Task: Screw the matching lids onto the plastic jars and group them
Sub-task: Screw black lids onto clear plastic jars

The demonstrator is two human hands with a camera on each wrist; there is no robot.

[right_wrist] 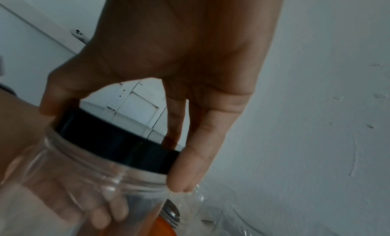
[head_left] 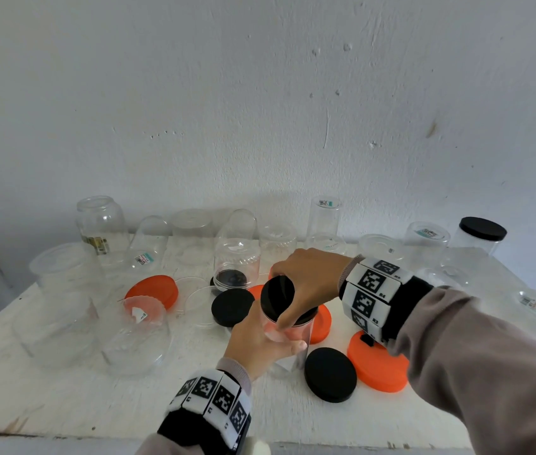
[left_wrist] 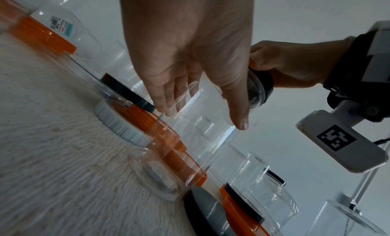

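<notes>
Left hand wrapped round the clear jar mid-table, right hand gripping the black lid on its mouth. Price stickers on other jars, too blurry to read. Loose lids crowding close; bare tabletop toward the near edge.

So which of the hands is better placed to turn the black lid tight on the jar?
The right hand: its fingertips already grip the rim of the black lid, which sits on the clear jar. The left hand holds the jar's body, steadying it.
</notes>
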